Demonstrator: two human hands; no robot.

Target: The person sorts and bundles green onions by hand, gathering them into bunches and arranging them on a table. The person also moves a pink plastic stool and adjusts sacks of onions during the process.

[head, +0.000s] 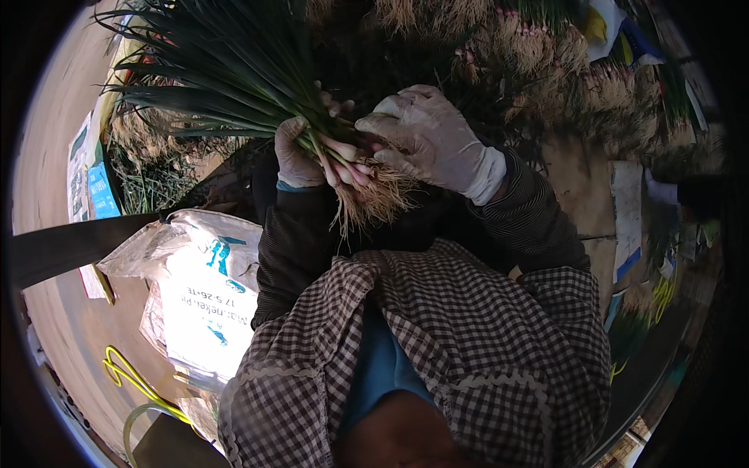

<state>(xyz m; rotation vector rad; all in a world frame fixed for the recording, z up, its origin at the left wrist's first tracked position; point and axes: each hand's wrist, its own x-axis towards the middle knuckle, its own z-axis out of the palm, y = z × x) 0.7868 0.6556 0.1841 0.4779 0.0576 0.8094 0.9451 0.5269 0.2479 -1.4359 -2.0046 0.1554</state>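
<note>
A bunch of green garlic (345, 152) is in my left hand (295, 152), which wears a thin whitish glove. My thumb lies across the stems just above the pinkish-white bulbs. The long green leaves (234, 76) fan out to the upper left, and the pale stringy roots (374, 199) hang towards my lap. My right hand (436, 137), gloved the same way, is on the right of the bunch with its fingers bent. Its fingertips are at the bulbs and the tops of the roots. Whether they pinch a plant cannot be made out.
Piles of rooted garlic (614, 93) lie ahead and to the right. More plants (158, 146) are at the left. A printed white sack (210, 292) lies beside my left arm, near yellow cord (134, 380). At the far right is another person's gloved hand (661, 187).
</note>
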